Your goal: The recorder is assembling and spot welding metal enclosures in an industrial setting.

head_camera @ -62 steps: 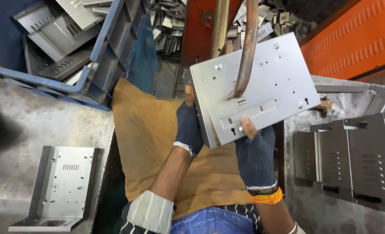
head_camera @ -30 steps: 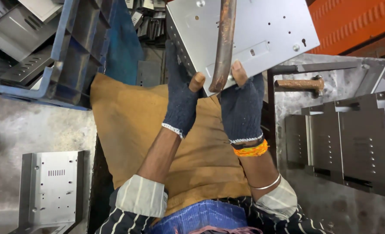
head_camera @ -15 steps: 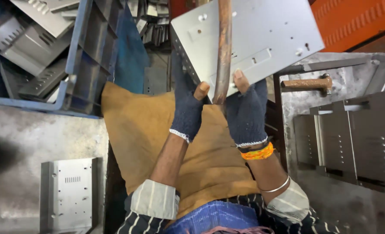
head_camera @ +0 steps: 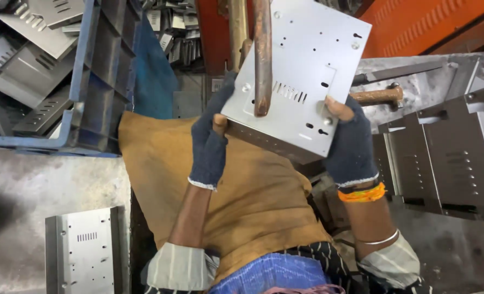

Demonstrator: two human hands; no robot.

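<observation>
Left hand (head_camera: 209, 144) and right hand (head_camera: 351, 141) each grip an edge of the plate (head_camera: 299, 71), which sits under a rusty rod (head_camera: 262, 54). Blue crate (head_camera: 84, 81) lies left of the plate, brackets (head_camera: 443, 152) right.

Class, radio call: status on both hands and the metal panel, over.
Left hand and right hand, both gloved, grip the perforated metal panel by its near edge. Rusty rod tip on panel face. Nothing between them.
</observation>
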